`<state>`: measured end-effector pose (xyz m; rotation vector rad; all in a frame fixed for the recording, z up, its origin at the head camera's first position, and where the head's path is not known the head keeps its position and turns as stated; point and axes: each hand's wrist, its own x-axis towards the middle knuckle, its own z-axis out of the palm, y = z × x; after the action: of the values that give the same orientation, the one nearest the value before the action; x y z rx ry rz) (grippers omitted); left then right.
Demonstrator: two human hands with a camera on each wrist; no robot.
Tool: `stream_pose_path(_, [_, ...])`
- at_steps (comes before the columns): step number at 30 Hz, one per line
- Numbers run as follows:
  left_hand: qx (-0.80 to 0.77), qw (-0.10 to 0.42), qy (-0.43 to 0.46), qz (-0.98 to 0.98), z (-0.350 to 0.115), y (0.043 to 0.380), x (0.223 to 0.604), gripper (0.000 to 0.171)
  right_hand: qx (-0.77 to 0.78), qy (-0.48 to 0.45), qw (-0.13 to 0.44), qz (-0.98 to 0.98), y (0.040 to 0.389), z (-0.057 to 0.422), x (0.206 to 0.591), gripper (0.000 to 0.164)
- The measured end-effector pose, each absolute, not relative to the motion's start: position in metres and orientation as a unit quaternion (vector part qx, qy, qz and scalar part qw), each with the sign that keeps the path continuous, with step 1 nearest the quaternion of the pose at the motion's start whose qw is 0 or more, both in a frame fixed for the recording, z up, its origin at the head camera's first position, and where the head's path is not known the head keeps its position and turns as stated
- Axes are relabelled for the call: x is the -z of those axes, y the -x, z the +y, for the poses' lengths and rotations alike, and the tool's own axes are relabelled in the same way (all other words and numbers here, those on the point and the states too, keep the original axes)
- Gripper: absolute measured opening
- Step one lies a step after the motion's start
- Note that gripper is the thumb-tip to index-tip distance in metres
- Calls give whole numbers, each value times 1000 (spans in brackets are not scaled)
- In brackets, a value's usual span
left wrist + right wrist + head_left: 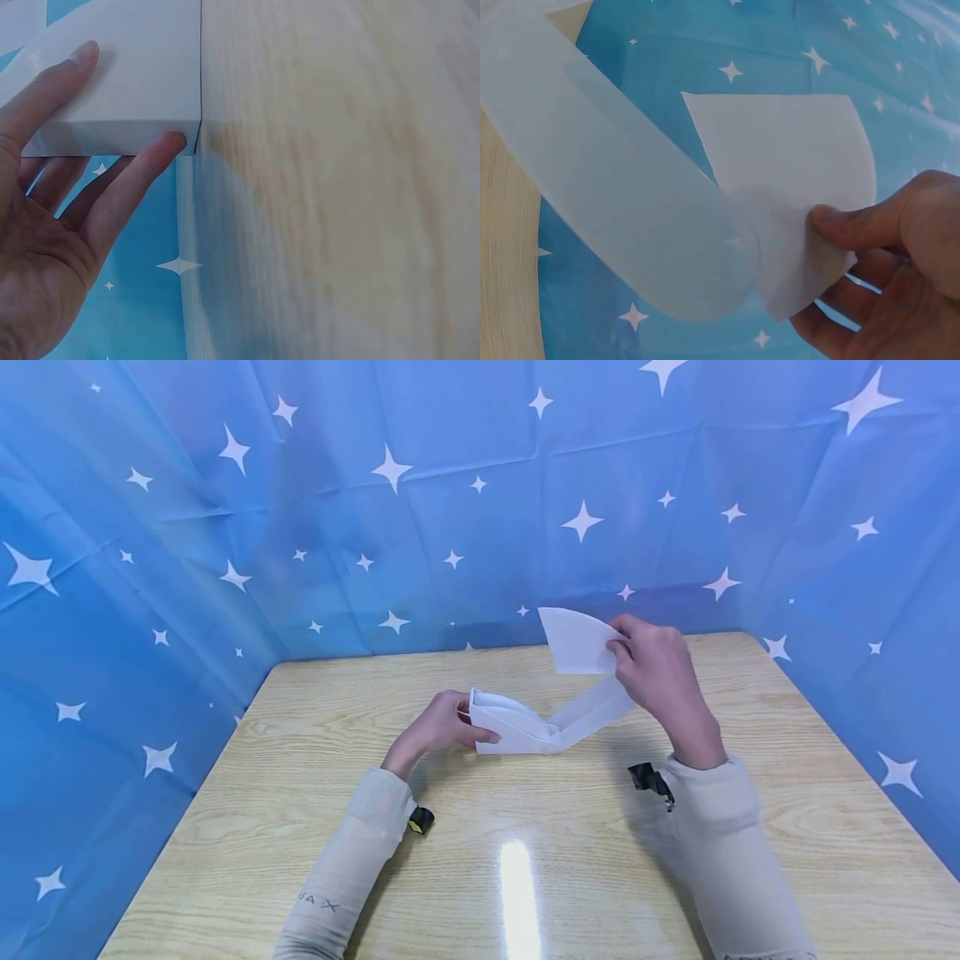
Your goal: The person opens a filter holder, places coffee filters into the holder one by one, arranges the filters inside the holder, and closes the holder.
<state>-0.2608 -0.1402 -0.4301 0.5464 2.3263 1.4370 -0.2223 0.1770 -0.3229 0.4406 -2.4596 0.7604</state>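
Observation:
My left hand (441, 725) grips the closed-end side of a white filter case (513, 733) near the table's middle. In the left wrist view the thumb lies on the case's broad face (146, 71), the fingers at its end wall. The case's long translucent lid (595, 712) stands swung out to the right on its hinge. Rounded white edges show inside the case. My right hand (658, 667) pinches a fan-shaped white coffee filter paper (576, 643) between thumb and fingers, above the lid. In the right wrist view the lid (630, 187) overlaps the lower left of the paper (780, 139).
A wooden table (315, 877) carries the case, with a bright light reflection at its front. Blue star-patterned cloth (480, 510) hangs behind and along the sides. Black straps (651, 781) stick out from the sleeve cuffs.

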Motion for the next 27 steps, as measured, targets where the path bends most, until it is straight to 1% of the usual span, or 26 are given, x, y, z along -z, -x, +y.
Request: stream_pose_path(27, [-505,173,-194,823,-139,261,430,39,-270,-176,233,-917,228,168,333,18])
